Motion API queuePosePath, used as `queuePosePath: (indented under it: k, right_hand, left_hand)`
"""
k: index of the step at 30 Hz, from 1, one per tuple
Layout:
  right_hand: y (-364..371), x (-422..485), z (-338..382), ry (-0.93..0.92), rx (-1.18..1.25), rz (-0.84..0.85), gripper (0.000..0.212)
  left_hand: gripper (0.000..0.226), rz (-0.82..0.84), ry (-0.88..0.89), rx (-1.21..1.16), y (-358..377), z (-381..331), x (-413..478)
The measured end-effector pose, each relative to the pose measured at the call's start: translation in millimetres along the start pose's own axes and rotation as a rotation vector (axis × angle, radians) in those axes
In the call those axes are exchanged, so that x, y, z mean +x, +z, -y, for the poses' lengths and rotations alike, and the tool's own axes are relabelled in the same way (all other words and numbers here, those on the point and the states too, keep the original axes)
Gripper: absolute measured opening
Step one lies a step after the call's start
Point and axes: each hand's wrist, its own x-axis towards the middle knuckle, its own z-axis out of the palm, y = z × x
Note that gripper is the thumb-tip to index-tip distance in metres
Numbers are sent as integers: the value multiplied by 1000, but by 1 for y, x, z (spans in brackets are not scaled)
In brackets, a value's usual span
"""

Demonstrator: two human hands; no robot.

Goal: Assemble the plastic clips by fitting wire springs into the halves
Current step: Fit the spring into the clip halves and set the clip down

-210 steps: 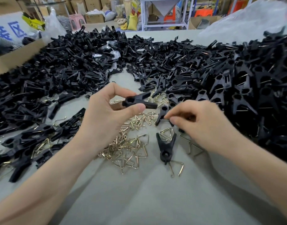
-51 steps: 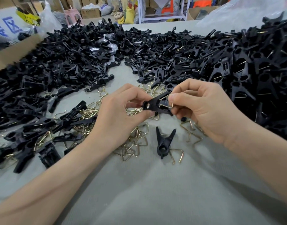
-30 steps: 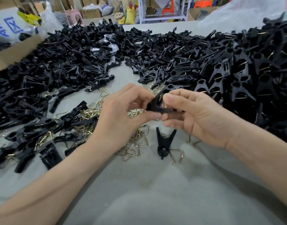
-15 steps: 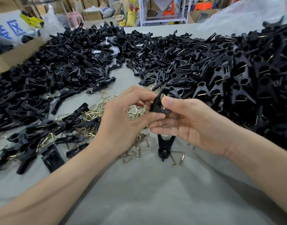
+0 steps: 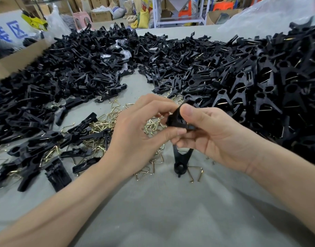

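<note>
Where the two hands meet (centre of frame): a black plastic clip point(image 5: 176, 120) is held above the table, pinched from both sides.
Left hand point(image 5: 135, 132): fingers curled, thumb and fingertips clamped on the clip's left end.
Right hand point(image 5: 215, 138): thumb on top, fingers curled beneath, gripping the clip's right side; whether a spring is seated cannot be told.
Below the hands: a second clip point(image 5: 180, 159) lies on the table, its forked end partly hidden by the right hand's fingers; a loose wire spring point(image 5: 196, 172) lies just beside its ring end.
Behind the left hand: a scatter of brass-coloured springs point(image 5: 103, 125), partly covered by hand and wrist.
Left and upper left of frame: heap of black clip halves point(image 5: 73, 68).
Right of frame: heap of assembled clips point(image 5: 260, 82), wire showing in many.
Surface: grey table covering point(image 5: 171, 211).
Upper left edge: cardboard box point(image 5: 16, 59).
Top of frame: white metal rack point(image 5: 180, 13), pink stool point(image 5: 82, 17), yellow sack point(image 5: 143, 18), cartons.
Upper right corner: clear plastic sheeting point(image 5: 269, 13).
</note>
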Motion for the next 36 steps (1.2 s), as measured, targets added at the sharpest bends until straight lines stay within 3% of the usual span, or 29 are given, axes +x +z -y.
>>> queuePosePath:
  k: [5,11,20,22,26,28,33,36]
  right_hand:
    - [3,1,-6,-24,-6,-14,28]
    - [3,4,-12,-50,-30,5,23]
    - [-4,7,-13,-32,16,5,54]
    - [-8,6,-10,-91,-119,-30,57]
    - [-14,3,-1,-334,-731,-173,52]
    - [-16,2,2,-400,-927,-189,53]
    - [-22,-2,11,-500,-1315,-178,49]
    - [-36,-6,28,-654,-1511,-368,48]
  left_hand:
    - [58,78,-23,30,1,-3,-3]
    - [46,60,-12,10,2,-4,-5]
    - [53,63,8,67,0,1,-3]
    - [61,70,-10,96,-3,4,-1]
    - [83,130,-83,112,-8,10,4]
    - [87,177,-52,174,-10,14,4]
    - [76,273,-46,290,-19,18,7]
    - [73,221,-170,603,-37,33,13]
